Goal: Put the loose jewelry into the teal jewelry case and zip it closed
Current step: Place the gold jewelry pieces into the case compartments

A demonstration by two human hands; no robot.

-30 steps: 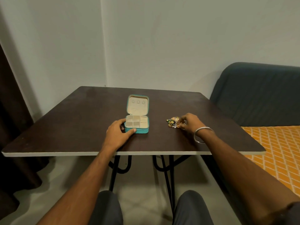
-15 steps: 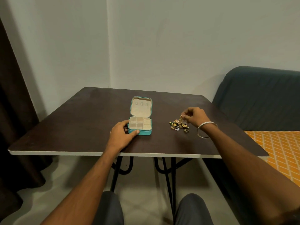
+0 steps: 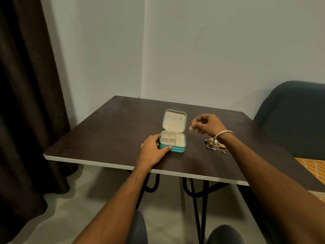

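The teal jewelry case (image 3: 175,149) lies open on the dark table (image 3: 109,136), its lid upright and its cream compartments showing. My left hand (image 3: 153,150) grips the case's front left corner. My right hand (image 3: 207,124) hovers just right of the lid, above the table, pinching a small gold piece of jewelry (image 3: 192,126) that dangles from the fingertips. The pile of loose jewelry (image 3: 213,145) lies on the table to the right of the case, partly hidden behind my right wrist and its silver bangle.
A dark curtain (image 3: 26,103) hangs at the left. A dark blue chair back (image 3: 290,117) stands right of the table, with an orange patterned surface (image 3: 314,168) beside it. The table's white front edge (image 3: 105,163) runs near my forearms. My knees show below.
My right hand has lifted off the jewelry pile with a gold piece and moved left toward the case. The left hand has stayed on the case. The view has shifted left.
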